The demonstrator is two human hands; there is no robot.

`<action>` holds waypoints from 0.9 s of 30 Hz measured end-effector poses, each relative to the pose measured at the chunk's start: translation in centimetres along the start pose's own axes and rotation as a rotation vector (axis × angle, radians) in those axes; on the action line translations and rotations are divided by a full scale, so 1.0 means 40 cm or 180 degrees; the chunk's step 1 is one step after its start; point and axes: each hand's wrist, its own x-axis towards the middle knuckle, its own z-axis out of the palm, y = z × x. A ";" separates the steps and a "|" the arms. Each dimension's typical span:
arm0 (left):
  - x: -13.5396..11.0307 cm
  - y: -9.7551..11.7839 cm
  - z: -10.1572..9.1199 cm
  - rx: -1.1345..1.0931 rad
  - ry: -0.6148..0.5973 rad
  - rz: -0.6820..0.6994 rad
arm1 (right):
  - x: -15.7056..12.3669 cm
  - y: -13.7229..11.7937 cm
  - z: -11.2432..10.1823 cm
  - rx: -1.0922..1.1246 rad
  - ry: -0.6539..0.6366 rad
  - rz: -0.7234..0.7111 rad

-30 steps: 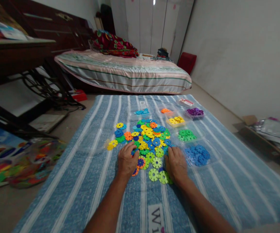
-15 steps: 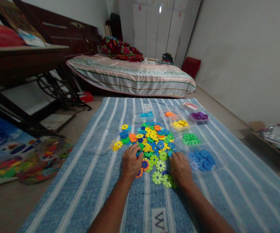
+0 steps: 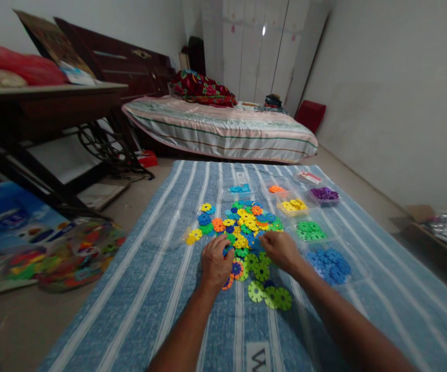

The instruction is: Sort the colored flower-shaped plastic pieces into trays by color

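- Compared with half a second ago, the right hand (image 3: 281,249) is sitting farther in over the disc pile (image 3: 246,222), leaving more of the light-green discs (image 3: 256,291) showing at the near edge.
- Discs are lying loose and overlapping on the striped cloth (image 3: 130,310), between the two hands; sorted blue discs (image 3: 329,266) are resting in a clear container just beyond the right hand.
- Left hand (image 3: 216,263) is resting at the pile's left edge, its fingers curling with a narrow gap by a dark blue disc; whether they are gripping it, I cannot tell.
- Right fingers are bunching close together above the pile, their tips pointing inward; I cannot tell whether they are holding anything.
- Each disc is looking like thin, light, stiff plastic, probably slick against its neighbours; its notched rim is offering the best pinch, with thumb and forefinger lifting one edge.
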 end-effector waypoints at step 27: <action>0.006 0.000 -0.001 -0.0015 -0.0044 0.0021 | -0.194 0.005 0.089 -0.1086 0.0264 -0.0408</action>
